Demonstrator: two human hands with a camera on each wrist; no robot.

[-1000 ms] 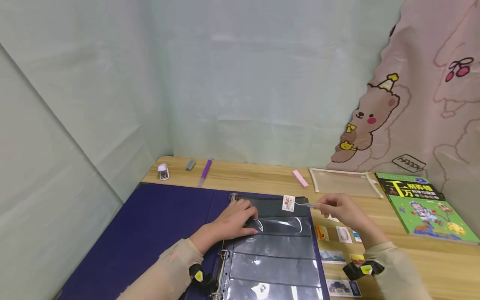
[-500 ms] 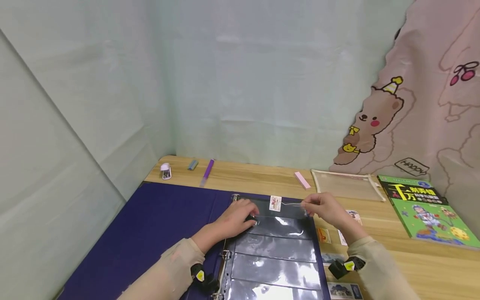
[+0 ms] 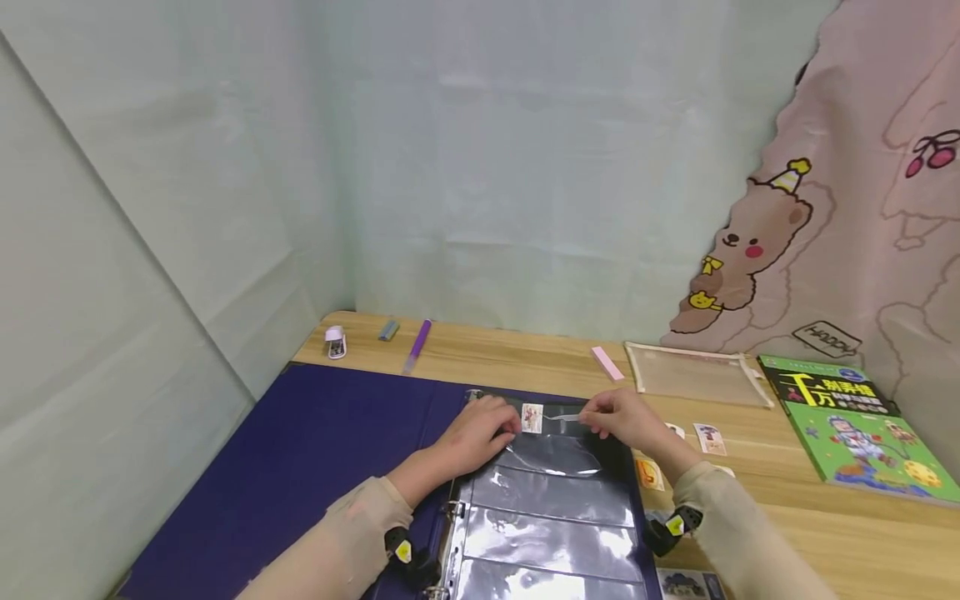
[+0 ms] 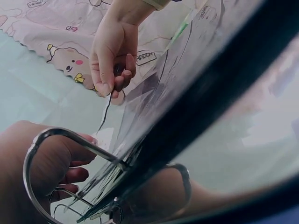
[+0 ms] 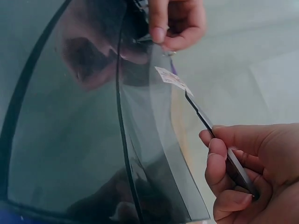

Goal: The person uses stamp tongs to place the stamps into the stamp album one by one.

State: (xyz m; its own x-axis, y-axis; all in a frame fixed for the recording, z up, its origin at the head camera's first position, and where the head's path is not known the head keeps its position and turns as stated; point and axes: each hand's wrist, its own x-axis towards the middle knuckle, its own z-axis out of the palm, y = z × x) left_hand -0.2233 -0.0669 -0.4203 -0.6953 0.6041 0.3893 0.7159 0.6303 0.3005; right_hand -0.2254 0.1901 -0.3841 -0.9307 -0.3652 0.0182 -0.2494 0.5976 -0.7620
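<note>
My right hand [image 3: 618,417] holds a pair of tweezers [image 5: 201,116], whose tips grip a small stamp [image 3: 532,418]. The stamp is over the top strip of a clear-pocketed page [image 3: 551,492] in an open ring binder. In the right wrist view the stamp [image 5: 172,78] is tilted by the upper edge of the clear film [image 5: 163,109]. My left hand [image 3: 480,429] lies at the page's upper left near the rings, its thumb and finger pinching the film's edge. A metal ring [image 4: 70,133] crosses in front of that hand in the left wrist view.
The binder's navy cover [image 3: 300,467] spreads to the left. Several stamps, including one [image 3: 710,439], lie right of the page. Behind are a purple pen [image 3: 420,340], a small stapler [image 3: 335,342], a pink strip [image 3: 607,363], a mesh pouch [image 3: 697,377] and a green book [image 3: 855,433].
My right hand has moved left with the tweezers, bringing the stamp from the page's upper right to close beside the left hand. The left hand stays at nearly the same spot.
</note>
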